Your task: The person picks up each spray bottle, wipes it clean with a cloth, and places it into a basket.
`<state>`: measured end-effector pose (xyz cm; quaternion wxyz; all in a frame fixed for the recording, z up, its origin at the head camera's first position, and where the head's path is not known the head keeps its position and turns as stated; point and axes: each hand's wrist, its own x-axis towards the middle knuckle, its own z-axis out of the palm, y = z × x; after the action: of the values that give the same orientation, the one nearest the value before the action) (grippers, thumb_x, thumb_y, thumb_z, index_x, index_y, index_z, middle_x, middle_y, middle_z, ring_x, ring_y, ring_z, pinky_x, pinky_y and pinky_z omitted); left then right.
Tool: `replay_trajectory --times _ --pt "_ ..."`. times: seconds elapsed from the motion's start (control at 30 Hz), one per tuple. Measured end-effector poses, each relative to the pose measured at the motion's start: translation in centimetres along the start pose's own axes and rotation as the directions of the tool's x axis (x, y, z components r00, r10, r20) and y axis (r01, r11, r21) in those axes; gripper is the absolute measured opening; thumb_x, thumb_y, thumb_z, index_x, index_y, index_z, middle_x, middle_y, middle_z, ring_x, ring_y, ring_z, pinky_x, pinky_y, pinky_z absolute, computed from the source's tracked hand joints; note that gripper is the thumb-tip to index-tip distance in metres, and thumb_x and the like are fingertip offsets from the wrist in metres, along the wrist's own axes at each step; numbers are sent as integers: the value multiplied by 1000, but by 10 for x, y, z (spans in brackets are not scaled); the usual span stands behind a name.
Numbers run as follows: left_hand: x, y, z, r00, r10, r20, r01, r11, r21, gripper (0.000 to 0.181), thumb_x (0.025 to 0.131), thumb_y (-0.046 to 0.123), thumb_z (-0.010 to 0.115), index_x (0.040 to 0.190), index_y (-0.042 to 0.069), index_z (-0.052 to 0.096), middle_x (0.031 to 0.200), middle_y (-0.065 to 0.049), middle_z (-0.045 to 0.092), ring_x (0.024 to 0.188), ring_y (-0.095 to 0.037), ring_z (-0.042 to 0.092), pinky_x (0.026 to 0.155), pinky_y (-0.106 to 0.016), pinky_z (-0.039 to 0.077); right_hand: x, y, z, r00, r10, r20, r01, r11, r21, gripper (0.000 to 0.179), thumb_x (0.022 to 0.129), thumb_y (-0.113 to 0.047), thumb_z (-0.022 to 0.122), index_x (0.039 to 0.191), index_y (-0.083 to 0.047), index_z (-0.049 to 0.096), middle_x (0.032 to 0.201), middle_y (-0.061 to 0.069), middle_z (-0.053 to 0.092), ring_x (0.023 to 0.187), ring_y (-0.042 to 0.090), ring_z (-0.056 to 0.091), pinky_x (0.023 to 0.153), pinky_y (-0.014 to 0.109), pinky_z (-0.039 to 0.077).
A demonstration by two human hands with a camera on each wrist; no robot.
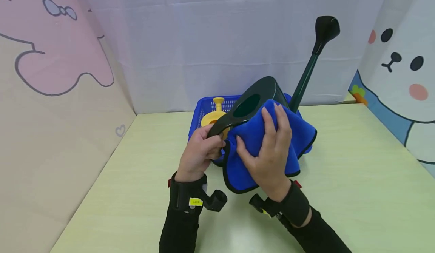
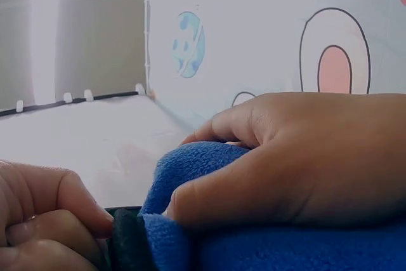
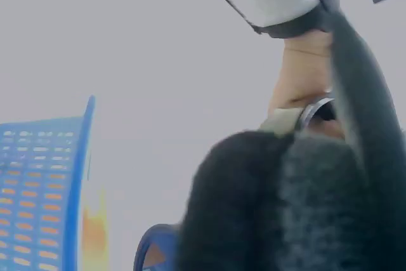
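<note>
My left hand [image 1: 200, 151] grips the curved handle of a dark green watering can [image 1: 261, 90], its fingers curled round it. The can is tilted, with its opening showing and its long spout [image 1: 307, 75] rising to the right. A blue cloth [image 1: 242, 173] with black edging drapes over the can's near side. My right hand [image 1: 272, 151] holds this cloth against the can, thumb apart from the fingers. In the left wrist view the right hand [image 2: 298, 163] bends over the bunched cloth [image 2: 196, 163]. Blurred dark fabric [image 3: 273, 207] fills much of the right wrist view.
Behind the can stands a blue plastic basket [image 1: 200, 111], partly hidden, with a yellow knobbed object [image 1: 217, 113] in it. They are on a pale wooden table [image 1: 142, 177]. A white sheet [image 1: 190, 49] hangs at the back, with cartoon-printed sheets on both sides.
</note>
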<state>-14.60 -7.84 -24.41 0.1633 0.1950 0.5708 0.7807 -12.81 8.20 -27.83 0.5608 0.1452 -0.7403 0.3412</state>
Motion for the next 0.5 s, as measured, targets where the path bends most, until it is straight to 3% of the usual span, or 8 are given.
replay_trajectory --times 0.13,0.33,0.5 --pt "0 0 0 1000 -4 -9 4 1000 -19 13 82 -1 42 83 9 51 54 6 36 40 -5 32 43 -17 25 2 2 -1 999 -14 28 14 1000 11 60 87 -40 55 127 3 42 134 24 37 128 37 35 103 52 34" --pt "-3 2 -3 1000 -2 26 4 998 -60 13 82 0 42 82 9 50 55 6 38 41 -5 32 43 -17 24 16 12 -19 994 95 62 -103 984 143 60 88 -42 51 126 4 44 133 25 42 125 38 41 99 57 37" --pt "-8 5 -6 999 -4 51 7 998 -65 11 81 0 42 81 9 48 54 6 39 41 -5 32 43 -17 25 29 28 -37 969 197 147 -227 946 231 53 84 -20 57 132 -2 43 135 16 46 120 26 47 99 50 39"
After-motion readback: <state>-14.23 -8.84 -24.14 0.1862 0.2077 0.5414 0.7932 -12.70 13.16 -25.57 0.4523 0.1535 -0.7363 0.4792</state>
